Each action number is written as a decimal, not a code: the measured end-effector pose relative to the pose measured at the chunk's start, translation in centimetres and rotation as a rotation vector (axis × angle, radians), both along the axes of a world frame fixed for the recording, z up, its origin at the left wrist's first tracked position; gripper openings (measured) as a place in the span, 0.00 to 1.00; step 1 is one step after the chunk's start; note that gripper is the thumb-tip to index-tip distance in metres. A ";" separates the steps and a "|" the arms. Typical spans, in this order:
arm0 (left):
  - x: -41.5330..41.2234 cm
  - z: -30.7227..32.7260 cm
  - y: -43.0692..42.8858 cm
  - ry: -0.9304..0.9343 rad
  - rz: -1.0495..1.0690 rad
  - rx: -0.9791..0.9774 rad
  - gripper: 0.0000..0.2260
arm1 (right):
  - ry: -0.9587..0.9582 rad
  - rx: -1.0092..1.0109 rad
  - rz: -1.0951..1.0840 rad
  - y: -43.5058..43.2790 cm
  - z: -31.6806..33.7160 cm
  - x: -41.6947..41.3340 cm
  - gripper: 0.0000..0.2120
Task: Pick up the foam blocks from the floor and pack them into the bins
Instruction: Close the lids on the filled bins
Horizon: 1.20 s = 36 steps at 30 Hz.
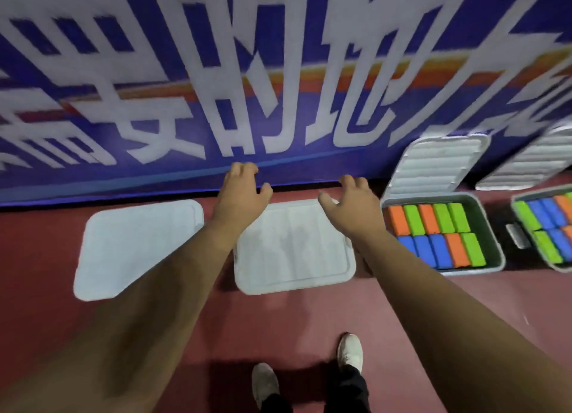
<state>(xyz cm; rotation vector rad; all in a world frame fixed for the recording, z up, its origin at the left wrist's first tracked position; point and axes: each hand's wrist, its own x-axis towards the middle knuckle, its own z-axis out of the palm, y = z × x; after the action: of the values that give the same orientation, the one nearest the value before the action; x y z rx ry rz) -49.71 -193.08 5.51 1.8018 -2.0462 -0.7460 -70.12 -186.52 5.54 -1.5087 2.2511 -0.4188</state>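
Left hand (243,189) and right hand (351,203), spread and empty, hover over the lidded bin (294,254). Foam blocks (428,218) fill the open bin (479,223) just right of it: probably light, soft; grip across long sides.

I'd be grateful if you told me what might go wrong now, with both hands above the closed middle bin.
1. The right hand hovers close to the raised lid of the open bin; a sideways knock might swing it down onto the foam blocks.
2. The left hand and the right are both empty over the white lid; lifted unevenly, it could slip from the fingers.
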 end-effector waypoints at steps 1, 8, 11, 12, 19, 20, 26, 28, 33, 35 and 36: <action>-0.9 2.7 0.6 0.006 -0.014 -0.004 0.18 | 0.009 -0.028 -0.011 1.0 3.0 -1.0 0.28; -8.4 15.4 6.6 0.053 -0.120 -0.116 0.15 | 0.047 -0.193 -0.165 10.8 15.5 -10.8 0.27; -13.2 17.5 8.4 0.026 -0.122 -0.146 0.17 | 0.044 -0.201 -0.228 14.5 17.2 -15.8 0.26; -15.1 18.0 9.1 0.022 -0.127 -0.154 0.17 | 0.045 -0.204 -0.238 15.7 17.5 -17.7 0.26; -31.3 19.7 13.6 0.001 -0.190 -0.195 0.17 | 0.064 -0.181 -0.265 22.5 18.4 -33.4 0.27; -33.5 19.8 14.2 0.008 -0.194 -0.201 0.17 | 0.062 -0.170 -0.263 23.1 18.4 -35.5 0.26; -42.4 18.0 15.2 0.003 -0.206 -0.161 0.15 | 0.059 -0.110 -0.209 22.8 17.5 -44.9 0.27; -44.1 16.6 14.1 -0.012 -0.184 -0.135 0.16 | 0.058 -0.090 -0.177 20.7 16.6 -47.3 0.26; -48.7 11.6 8.7 -0.041 -0.147 -0.070 0.15 | 0.061 -0.033 -0.120 13.4 13.4 -52.7 0.26; -51.2 9.2 5.6 -0.039 -0.145 -0.047 0.15 | 0.065 -0.011 -0.116 10.3 11.8 -55.1 0.26; -52.6 8.1 3.9 -0.041 -0.144 -0.032 0.14 | 0.066 -0.002 -0.114 8.7 11.0 -56.3 0.26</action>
<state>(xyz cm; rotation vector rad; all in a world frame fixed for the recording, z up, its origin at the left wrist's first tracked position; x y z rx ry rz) -102.34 -189.17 13.60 1.6791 -2.2206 -0.7163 -126.40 -177.80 16.53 -1.4193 2.3970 -0.4094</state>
